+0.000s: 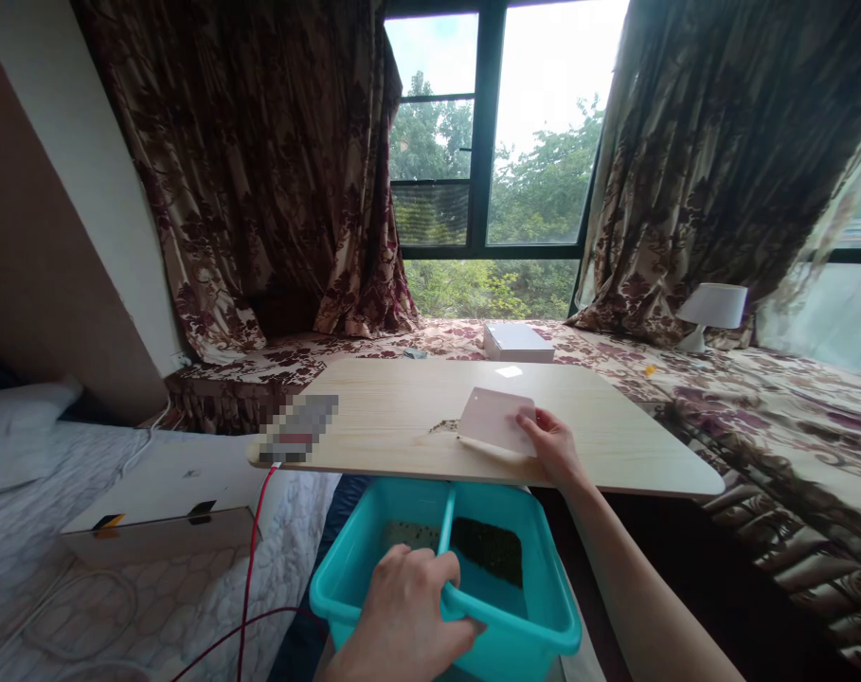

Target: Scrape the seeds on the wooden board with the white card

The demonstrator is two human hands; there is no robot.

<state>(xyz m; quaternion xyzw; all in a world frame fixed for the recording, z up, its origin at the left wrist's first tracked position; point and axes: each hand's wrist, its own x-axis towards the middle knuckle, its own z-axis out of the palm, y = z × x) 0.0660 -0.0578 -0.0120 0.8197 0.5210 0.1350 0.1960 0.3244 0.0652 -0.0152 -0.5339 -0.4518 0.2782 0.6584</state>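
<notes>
My right hand (554,447) pinches a thin white plastic scraper (493,417), tilted over the wooden tabletop (387,407). Just left of the scraper lies a small scatter of dark grains (444,426). Below the table's near edge stands a turquoise tub (554,578) split by a divider into two compartments. My left hand (412,601) is closed over its near rim where the divider meets it. A heap of dark green-brown grains (488,549) fills part of the right compartment. Sparser grains (412,534) show in the left one, partly hidden by my hand.
A blurred-out flat device (300,428) with a red cable (256,530) lies at the table's left end. A white box (167,502) rests on the bed to the left. Behind the table are another white box (519,342) and a lamp (712,308).
</notes>
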